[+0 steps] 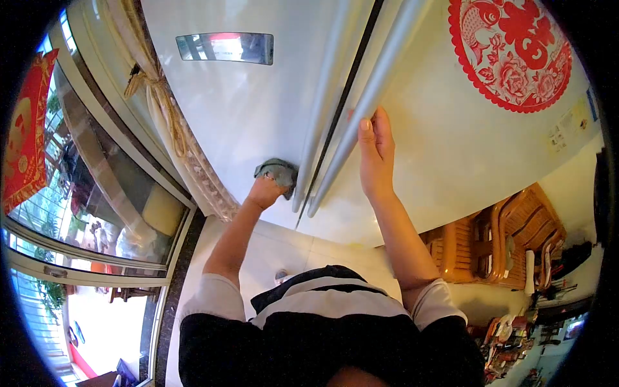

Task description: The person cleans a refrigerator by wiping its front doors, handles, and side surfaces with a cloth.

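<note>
White fridge [219, 116] — closed, cloth [277, 169] against it

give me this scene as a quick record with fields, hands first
left hand: holding grey-green cloth against left fridge door, beside its handle
right hand: at right door's handle, grip unclear
right fridge door: round red-and-white decoration
left side: tied curtain, glazed window
right side: wooden furniture

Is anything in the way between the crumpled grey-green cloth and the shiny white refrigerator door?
Nothing visible: the bare left hand holds the cloth against the door. The long, pale grey handle stands beside the cloth, not between them.
</note>
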`<state>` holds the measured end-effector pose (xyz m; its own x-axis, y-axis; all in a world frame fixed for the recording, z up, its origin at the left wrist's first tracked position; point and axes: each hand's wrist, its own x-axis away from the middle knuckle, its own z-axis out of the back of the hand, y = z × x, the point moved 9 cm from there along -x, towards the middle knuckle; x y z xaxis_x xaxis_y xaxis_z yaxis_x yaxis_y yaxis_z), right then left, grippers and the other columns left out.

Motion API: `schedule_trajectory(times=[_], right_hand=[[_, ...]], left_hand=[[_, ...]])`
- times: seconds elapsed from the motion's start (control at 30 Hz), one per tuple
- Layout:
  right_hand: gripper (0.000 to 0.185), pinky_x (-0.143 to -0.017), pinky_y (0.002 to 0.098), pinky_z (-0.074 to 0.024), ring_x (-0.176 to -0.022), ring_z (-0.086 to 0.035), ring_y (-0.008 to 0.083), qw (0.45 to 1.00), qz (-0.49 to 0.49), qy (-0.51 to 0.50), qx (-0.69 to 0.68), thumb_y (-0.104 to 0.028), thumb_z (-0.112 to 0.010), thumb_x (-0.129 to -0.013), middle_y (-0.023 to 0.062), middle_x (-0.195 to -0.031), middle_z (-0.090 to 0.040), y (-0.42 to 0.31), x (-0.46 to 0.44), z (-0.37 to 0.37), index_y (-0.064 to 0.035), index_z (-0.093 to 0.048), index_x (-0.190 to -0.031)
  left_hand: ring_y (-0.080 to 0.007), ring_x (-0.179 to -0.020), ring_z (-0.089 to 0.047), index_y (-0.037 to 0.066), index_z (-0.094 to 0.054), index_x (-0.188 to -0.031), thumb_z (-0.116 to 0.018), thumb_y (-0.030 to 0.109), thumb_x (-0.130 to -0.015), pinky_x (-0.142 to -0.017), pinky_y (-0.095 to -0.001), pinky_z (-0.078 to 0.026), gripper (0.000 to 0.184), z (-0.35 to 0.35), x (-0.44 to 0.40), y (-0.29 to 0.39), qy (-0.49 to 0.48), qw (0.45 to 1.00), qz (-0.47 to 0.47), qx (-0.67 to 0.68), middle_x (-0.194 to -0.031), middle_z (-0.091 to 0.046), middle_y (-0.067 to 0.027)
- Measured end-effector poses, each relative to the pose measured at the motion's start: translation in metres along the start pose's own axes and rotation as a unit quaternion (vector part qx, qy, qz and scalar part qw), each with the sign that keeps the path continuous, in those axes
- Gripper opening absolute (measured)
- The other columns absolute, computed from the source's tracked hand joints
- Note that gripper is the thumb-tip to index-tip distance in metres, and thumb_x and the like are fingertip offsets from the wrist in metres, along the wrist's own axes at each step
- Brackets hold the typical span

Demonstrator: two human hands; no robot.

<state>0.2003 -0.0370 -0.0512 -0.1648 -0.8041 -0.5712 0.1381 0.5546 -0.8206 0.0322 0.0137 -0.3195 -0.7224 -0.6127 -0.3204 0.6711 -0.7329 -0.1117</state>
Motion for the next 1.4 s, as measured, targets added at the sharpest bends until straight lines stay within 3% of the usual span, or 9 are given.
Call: schedule_trajectory(times=[0.13,0.23,0.4,0.6,0.73,0.87,1.0,1.2,1.4], right_hand=[[0.037,-0.089,0.0262,-0.0365,-0.095,-0.047,0.0101,0.999,0.009,0.001,-0.031,-0.034,-0.046,-0.099,0.0013,-0.099,-0.053,0.002,0.001,-0.005,-0.0036,-0.049,-0.120],[0.037,-0.088,0.0259,-0.0366,-0.093,-0.047,0.0100,0.999,0.013,0.029,-0.031,-0.034,-0.046,-0.099,0.0012,-0.099,-0.053,0.008,0.002,-0.003,-0.0034,-0.050,-0.119],[0.035,-0.084,0.0250,-0.0367,-0.088,-0.046,0.0095,1.000,-0.003,-0.001,-0.031,-0.035,-0.046,-0.099,0.0014,-0.101,-0.055,0.009,0.000,0.000,-0.0037,-0.051,-0.115],[0.035,-0.081,0.0244,-0.0367,-0.085,-0.045,0.0089,0.999,0.019,-0.033,-0.029,-0.035,-0.046,-0.099,0.0018,-0.097,-0.057,0.003,-0.001,-0.003,-0.0042,-0.052,-0.113],[0.034,-0.084,0.0253,-0.0370,-0.088,-0.046,0.0102,0.997,0.015,-0.063,-0.038,-0.031,-0.047,-0.098,0.0023,-0.099,-0.057,0.004,0.000,-0.003,-0.0032,-0.051,-0.118],[0.040,-0.092,0.0274,-0.0387,-0.106,-0.050,0.0136,0.990,-0.025,-0.133,-0.037,-0.015,-0.051,-0.096,0.0049,-0.118,-0.053,0.033,0.018,0.005,-0.0028,-0.044,-0.133],[0.039,-0.091,0.0291,-0.0408,-0.110,-0.051,0.0160,0.989,-0.018,-0.144,0.026,-0.007,-0.054,-0.092,0.0071,-0.124,-0.050,0.076,0.057,0.029,-0.0049,-0.047,-0.130],[0.042,-0.089,0.0305,-0.0437,-0.109,-0.052,0.0179,0.971,-0.081,-0.214,0.065,0.000,-0.056,-0.087,0.0087,-0.118,-0.050,0.106,0.086,0.046,-0.0060,-0.050,-0.128],[0.035,-0.085,0.0260,-0.0424,-0.099,-0.053,0.0134,0.964,-0.072,-0.255,0.021,0.002,-0.055,-0.088,0.0047,-0.108,-0.053,0.104,0.098,0.038,-0.0028,-0.054,-0.123]], left_hand=[[-0.0304,-0.108,-0.056,0.017,-0.063,-0.112,-0.057,0.022,-0.081,-0.089,-0.0470,-0.045,0.032,0.080,-0.036,-0.012,0.093,0.986,0.123,0.055,-0.117,-0.061,-0.0109],[-0.0321,-0.104,-0.056,0.016,-0.064,-0.109,-0.061,0.026,-0.078,-0.088,-0.0463,-0.044,0.033,0.139,-0.065,-0.019,0.181,0.981,0.031,0.064,-0.113,-0.062,-0.0094],[-0.0361,-0.093,-0.058,0.012,-0.069,-0.094,-0.062,0.029,-0.074,-0.083,-0.0443,-0.043,0.027,0.193,-0.086,-0.041,0.270,0.924,0.109,0.250,-0.102,-0.065,-0.0078],[-0.0360,-0.091,-0.057,0.011,-0.068,-0.096,-0.053,-0.003,-0.070,-0.083,-0.0365,-0.045,0.032,0.167,-0.039,-0.023,0.342,0.889,0.177,0.247,-0.098,-0.061,-0.0134],[-0.0195,-0.099,-0.058,0.005,-0.055,-0.118,-0.048,0.005,-0.089,-0.087,-0.0322,-0.045,0.030,0.035,0.046,-0.031,0.432,0.485,0.377,0.661,-0.107,-0.060,-0.0083],[-0.0165,-0.104,-0.057,0.003,-0.050,-0.123,-0.045,0.012,-0.094,-0.091,-0.0306,-0.045,0.031,-0.030,0.100,0.052,0.395,0.328,0.517,0.685,-0.111,-0.059,-0.0065],[-0.0161,-0.108,-0.056,0.001,-0.046,-0.130,-0.046,0.013,-0.096,-0.094,-0.0303,-0.044,0.036,-0.026,0.062,0.115,0.400,0.341,0.413,0.744,-0.118,-0.058,-0.0080],[-0.0382,-0.121,-0.039,-0.001,-0.037,-0.133,-0.045,-0.003,-0.082,-0.106,-0.0416,-0.027,0.052,0.044,-0.034,0.100,0.427,0.694,0.333,0.474,-0.127,-0.043,-0.0242],[-0.0455,-0.114,-0.040,-0.002,-0.034,-0.131,-0.048,-0.004,-0.077,-0.101,-0.0447,-0.031,0.056,0.029,-0.034,0.085,0.340,0.718,0.339,0.505,-0.121,-0.043,-0.0260]])
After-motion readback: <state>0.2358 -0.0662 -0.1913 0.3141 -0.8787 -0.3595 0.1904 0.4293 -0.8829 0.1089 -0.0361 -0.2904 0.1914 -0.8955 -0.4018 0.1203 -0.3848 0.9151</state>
